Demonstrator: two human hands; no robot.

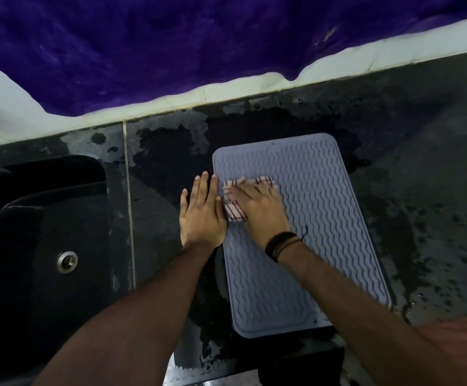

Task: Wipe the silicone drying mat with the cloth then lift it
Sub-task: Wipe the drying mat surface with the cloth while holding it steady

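Note:
A grey silicone drying mat (316, 218) with wavy ridges lies flat on the dark wet counter, long side running away from me. My right hand (257, 210) presses a folded pink checked cloth (233, 214) onto the mat's left part, fingers spread over the cloth. My left hand (201, 213) lies flat with fingers straight, palm down on the counter and the mat's left edge, touching the cloth's side. A black band circles my right wrist.
A black sink (45, 232) with a metal drain (66, 261) sits to the left. The black counter (421, 190) is wet and blotchy. A purple cloth (199, 45) hangs over the white wall behind. The counter's front edge runs near the mat's close end.

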